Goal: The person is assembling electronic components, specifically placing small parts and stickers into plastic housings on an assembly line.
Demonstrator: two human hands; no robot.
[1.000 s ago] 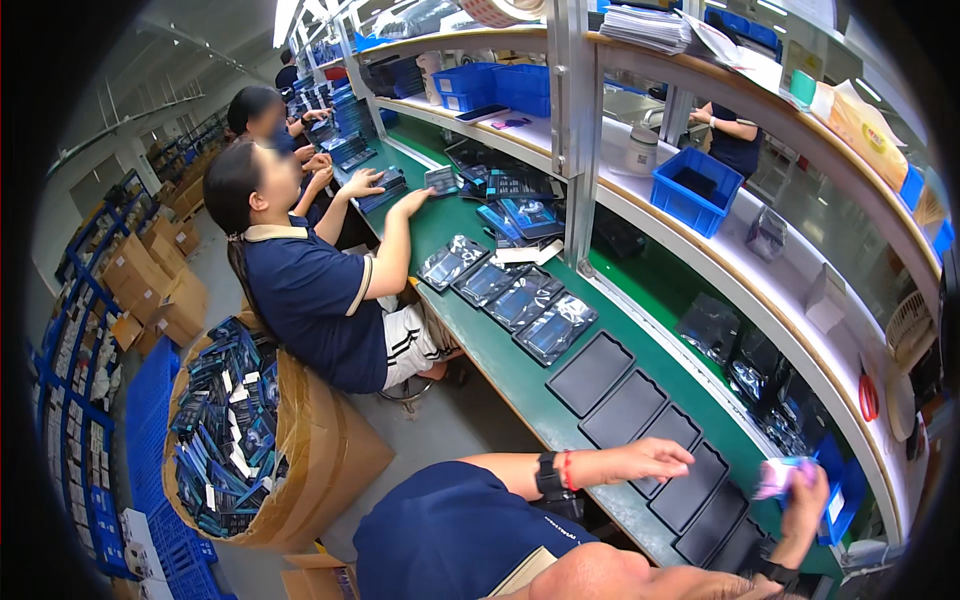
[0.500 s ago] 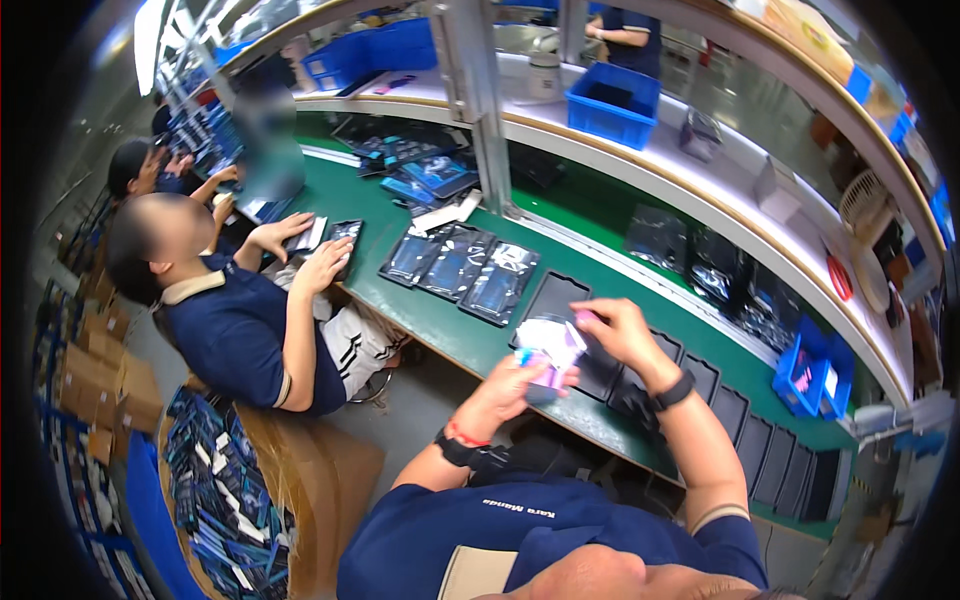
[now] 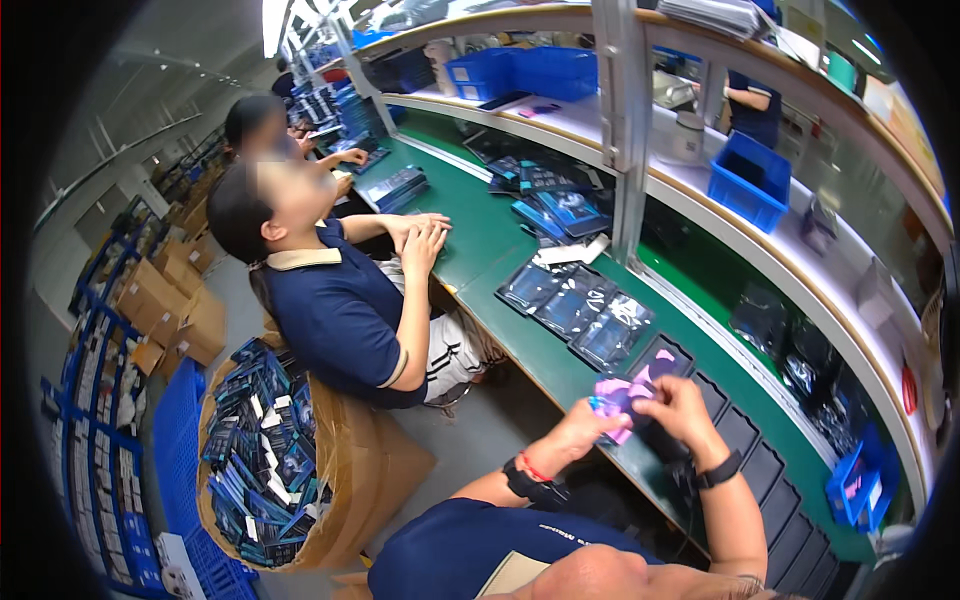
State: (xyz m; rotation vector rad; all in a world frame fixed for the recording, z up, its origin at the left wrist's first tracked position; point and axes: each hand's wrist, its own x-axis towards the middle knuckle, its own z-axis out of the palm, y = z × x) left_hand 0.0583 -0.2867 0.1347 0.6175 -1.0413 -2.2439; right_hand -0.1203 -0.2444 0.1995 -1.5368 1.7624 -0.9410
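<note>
Pink packet [image 3: 622,400] – pinched between left hand [image 3: 583,432], right hand [image 3: 676,402]

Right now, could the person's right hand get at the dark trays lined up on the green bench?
Probably yes. The right hand hovers just above the dark trays with nothing between, though it and the left hand both hold a pink packet.

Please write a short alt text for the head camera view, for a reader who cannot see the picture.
Seen from above, a person's left hand and right hand together hold a small pink packet over a long green workbench. Dark flat trays lie along it, and a seated co-worker is to the left.
</note>
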